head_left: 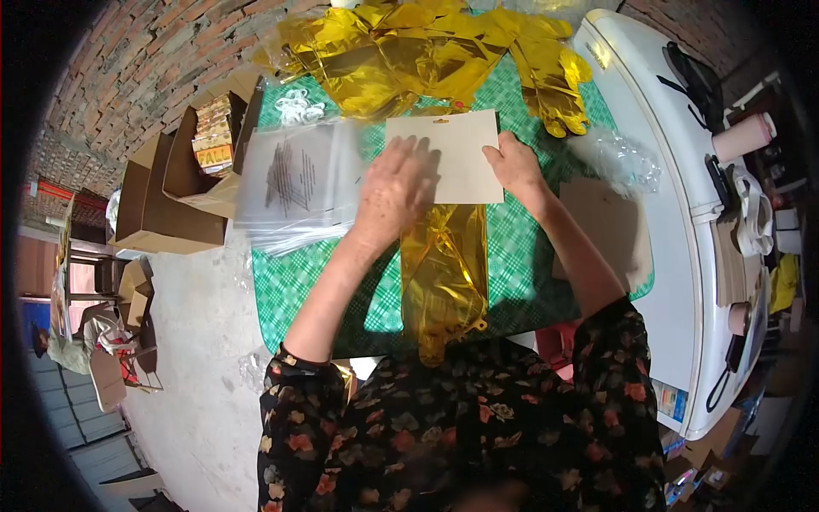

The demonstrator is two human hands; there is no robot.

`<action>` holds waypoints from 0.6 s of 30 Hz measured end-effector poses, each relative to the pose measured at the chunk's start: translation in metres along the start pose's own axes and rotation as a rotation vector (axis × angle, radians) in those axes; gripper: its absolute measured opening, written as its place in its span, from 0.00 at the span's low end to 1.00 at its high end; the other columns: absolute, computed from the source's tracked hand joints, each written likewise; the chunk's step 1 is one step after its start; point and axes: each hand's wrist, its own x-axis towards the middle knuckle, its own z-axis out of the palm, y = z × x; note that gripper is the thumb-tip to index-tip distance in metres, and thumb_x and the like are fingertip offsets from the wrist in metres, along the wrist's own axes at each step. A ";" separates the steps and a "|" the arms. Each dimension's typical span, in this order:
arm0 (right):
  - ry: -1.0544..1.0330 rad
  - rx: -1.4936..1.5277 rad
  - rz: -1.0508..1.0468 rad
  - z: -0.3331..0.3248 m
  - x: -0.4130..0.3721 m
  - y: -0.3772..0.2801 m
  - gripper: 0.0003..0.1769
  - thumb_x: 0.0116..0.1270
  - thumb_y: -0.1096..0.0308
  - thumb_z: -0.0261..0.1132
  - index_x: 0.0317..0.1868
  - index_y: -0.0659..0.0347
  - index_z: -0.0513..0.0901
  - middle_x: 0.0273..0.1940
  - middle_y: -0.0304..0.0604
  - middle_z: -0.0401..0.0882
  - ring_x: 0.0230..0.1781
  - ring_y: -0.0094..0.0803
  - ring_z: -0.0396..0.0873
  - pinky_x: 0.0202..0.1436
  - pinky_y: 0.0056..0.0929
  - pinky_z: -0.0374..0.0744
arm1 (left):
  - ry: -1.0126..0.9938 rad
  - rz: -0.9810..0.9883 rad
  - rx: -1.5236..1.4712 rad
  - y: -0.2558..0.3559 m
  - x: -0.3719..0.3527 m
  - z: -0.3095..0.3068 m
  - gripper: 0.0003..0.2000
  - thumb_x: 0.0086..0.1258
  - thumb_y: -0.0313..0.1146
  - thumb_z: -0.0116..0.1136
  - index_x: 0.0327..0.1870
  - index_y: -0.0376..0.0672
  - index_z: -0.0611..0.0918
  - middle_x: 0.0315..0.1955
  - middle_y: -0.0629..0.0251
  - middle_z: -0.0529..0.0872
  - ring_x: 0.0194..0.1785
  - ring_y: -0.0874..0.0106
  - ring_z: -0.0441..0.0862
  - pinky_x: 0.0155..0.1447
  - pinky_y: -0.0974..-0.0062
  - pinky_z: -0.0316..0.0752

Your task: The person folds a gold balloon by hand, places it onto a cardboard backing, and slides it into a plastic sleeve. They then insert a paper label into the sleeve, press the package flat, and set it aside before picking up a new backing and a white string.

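Note:
A pale cardboard card point(461, 162) with a hang hole near its top edge lies over a folded gold foil sheet point(444, 264). My left hand point(395, 189) rests on the card's left part, its fingers stretched out flat. At the card's right edge, my right hand point(517, 171) pinches it between thumb and fingers. The gold foil runs from under the card toward my body, its lower end hanging at the table edge. Beside my left hand is a stack of clear plastic bags point(299, 183) with dark print.
More crumpled gold foil point(401, 55) covers the table's far side. White bands point(300, 108) lie behind the bags. Brown cards point(601, 226) and clear plastic point(623, 158) sit at right. Cardboard boxes point(171, 209) stand left; a white fridge-like cabinet point(674, 205) lines the right. Another person point(72, 350) sits far left.

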 end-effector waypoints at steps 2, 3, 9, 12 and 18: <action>0.007 -0.011 -0.012 0.002 0.000 0.003 0.24 0.77 0.54 0.62 0.51 0.72 0.75 0.44 0.71 0.86 0.50 0.69 0.84 0.57 0.59 0.80 | -0.040 0.054 0.011 0.003 0.000 0.012 0.23 0.70 0.35 0.69 0.66 0.44 0.82 0.72 0.51 0.77 0.79 0.47 0.68 0.81 0.47 0.63; 0.004 -0.014 -0.012 0.002 0.000 0.002 0.23 0.77 0.54 0.62 0.50 0.72 0.75 0.44 0.71 0.86 0.50 0.69 0.84 0.57 0.60 0.80 | -0.070 0.070 0.026 0.004 0.000 0.017 0.22 0.72 0.36 0.68 0.67 0.45 0.81 0.73 0.52 0.75 0.80 0.48 0.67 0.81 0.47 0.62; -0.016 -0.061 0.015 -0.001 -0.003 -0.003 0.23 0.77 0.53 0.62 0.50 0.70 0.76 0.46 0.70 0.86 0.51 0.68 0.84 0.58 0.60 0.80 | -0.124 0.116 0.068 0.003 -0.003 0.035 0.22 0.77 0.41 0.63 0.68 0.44 0.81 0.75 0.52 0.74 0.81 0.50 0.65 0.83 0.48 0.59; 0.005 -0.099 -0.001 0.002 -0.003 -0.001 0.23 0.77 0.52 0.62 0.50 0.70 0.76 0.45 0.69 0.86 0.50 0.68 0.85 0.57 0.60 0.81 | -0.138 0.115 0.073 0.003 -0.003 0.035 0.22 0.79 0.42 0.60 0.70 0.44 0.80 0.76 0.51 0.73 0.82 0.51 0.64 0.84 0.47 0.58; 0.000 -0.204 0.020 0.003 -0.006 -0.004 0.24 0.78 0.51 0.61 0.52 0.68 0.76 0.42 0.66 0.88 0.48 0.67 0.86 0.54 0.59 0.83 | -0.218 0.059 0.136 -0.003 -0.009 0.045 0.25 0.83 0.47 0.55 0.78 0.51 0.74 0.81 0.56 0.67 0.85 0.53 0.59 0.85 0.44 0.53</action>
